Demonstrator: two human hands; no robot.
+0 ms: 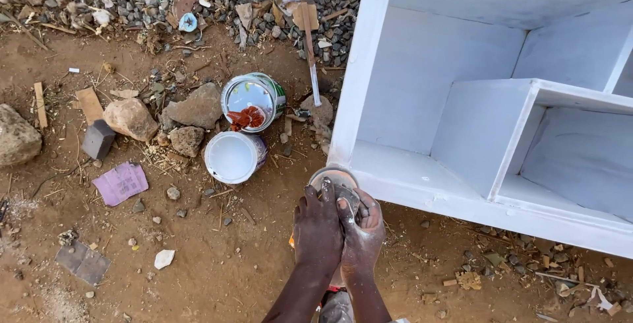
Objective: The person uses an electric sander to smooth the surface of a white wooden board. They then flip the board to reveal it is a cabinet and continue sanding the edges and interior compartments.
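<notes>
Left hand (318,225) and right hand (361,230) both clench a small round tin (335,179) at the white cabinet's (422,178) near-left corner (contents hidden); best kept level, thumbs braced.

small round tin (335,178), paint-smeared, tilted, above dirt
</notes>
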